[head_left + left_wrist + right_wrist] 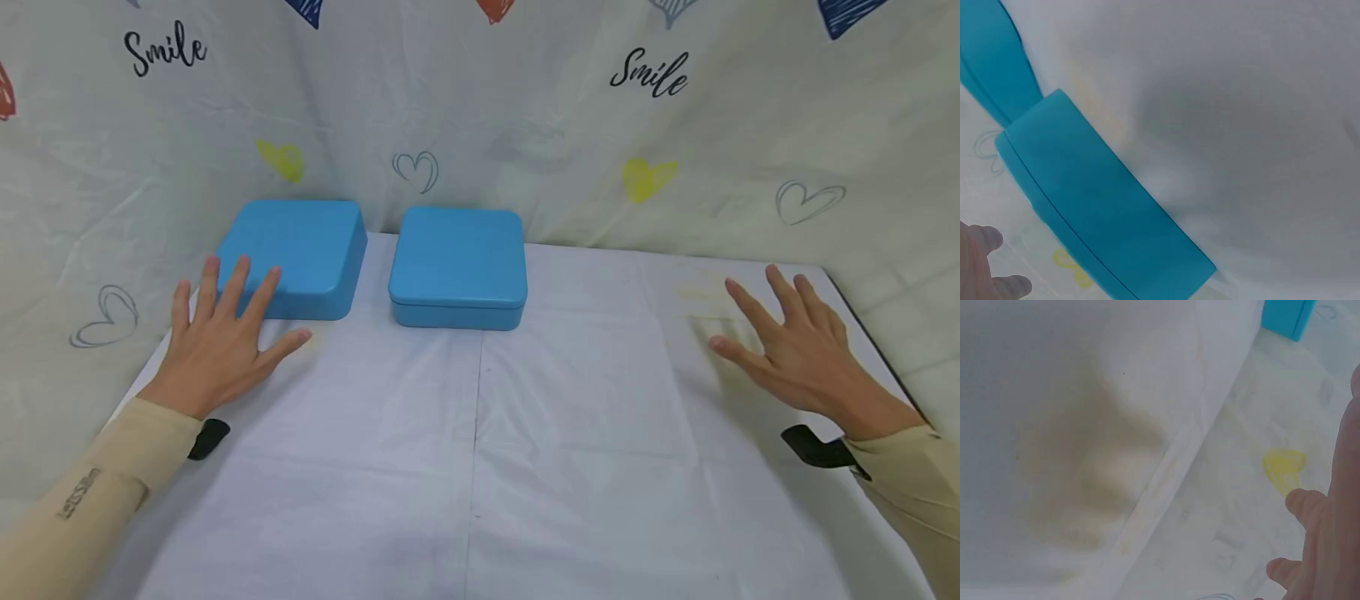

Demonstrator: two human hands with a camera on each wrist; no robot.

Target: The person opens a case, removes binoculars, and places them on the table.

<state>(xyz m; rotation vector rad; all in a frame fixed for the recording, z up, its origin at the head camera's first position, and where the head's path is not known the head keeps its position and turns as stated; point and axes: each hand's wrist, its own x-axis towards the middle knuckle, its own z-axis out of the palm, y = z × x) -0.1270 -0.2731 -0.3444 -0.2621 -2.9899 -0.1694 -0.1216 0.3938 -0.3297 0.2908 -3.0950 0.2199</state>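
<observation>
Two blue lidded boxes stand at the back of the white-covered table. The left box (300,242) is partly covered in the head view by the fingers of my left hand (213,354), which is spread with its back upward. The second box (459,258) sits a little to its right, with a narrow gap between. Over the table's right side my right hand (798,354) is held with fingers spread, casting a shadow on the cloth. Neither hand grips anything. In the left wrist view the side of the near box (1104,200) shows, with my fingertips at the lower left.
A pale curtain (540,125) with hearts and "Smile" lettering hangs behind the table. White cloth (585,433) with fold lines covers the tabletop. The table's right edge (873,333) runs close beside my right hand. Black straps (817,447) show at both wrists.
</observation>
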